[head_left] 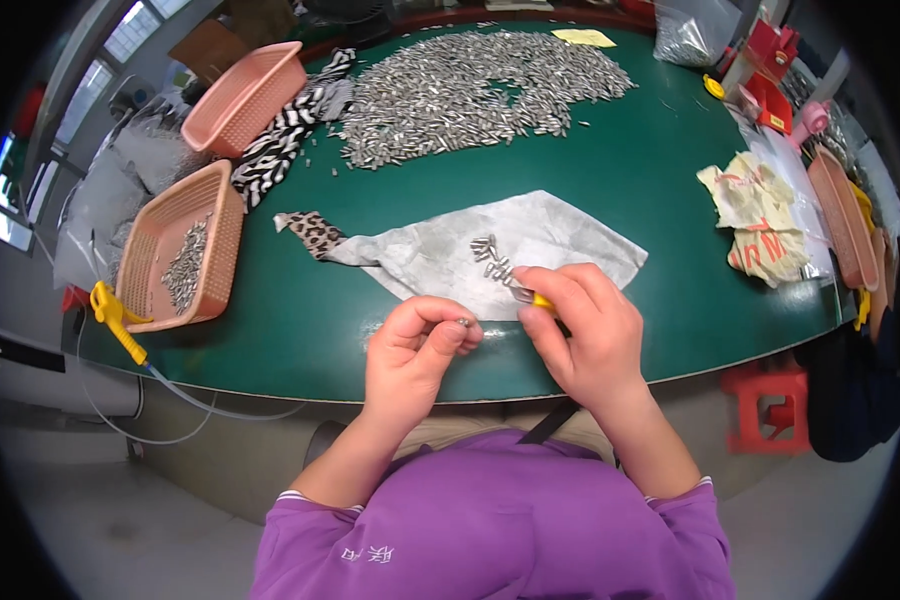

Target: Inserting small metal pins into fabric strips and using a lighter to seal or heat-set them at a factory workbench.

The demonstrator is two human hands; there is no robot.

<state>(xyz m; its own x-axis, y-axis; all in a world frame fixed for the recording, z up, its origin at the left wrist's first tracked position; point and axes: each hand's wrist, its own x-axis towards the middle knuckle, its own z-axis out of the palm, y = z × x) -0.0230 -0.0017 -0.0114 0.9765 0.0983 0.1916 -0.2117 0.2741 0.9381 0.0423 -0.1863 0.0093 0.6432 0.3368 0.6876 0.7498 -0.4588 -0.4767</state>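
Note:
My left hand (410, 350) is closed, with a small silver metal part (463, 322) pinched at the fingertips. In my right hand (598, 330), thumb and forefinger grip a small yellow tool (542, 300) with a flat metal end; most of it is hidden by the fingers, so its exact kind is unclear. Both hands are over the near edge of a whitish-grey cloth (580, 235) spread on the table. Several loose metal parts (490, 256) lie on the cloth just beyond the right fingertips.
A wide heap of metal parts (470, 90) covers the far green table (660, 160). At left stand a pink basket (232, 225) holding parts, another pink basket (245, 100), zebra-print fabric (270, 150) and a yellow air gun (115, 318). Crumpled cream cloth (760, 215) lies right.

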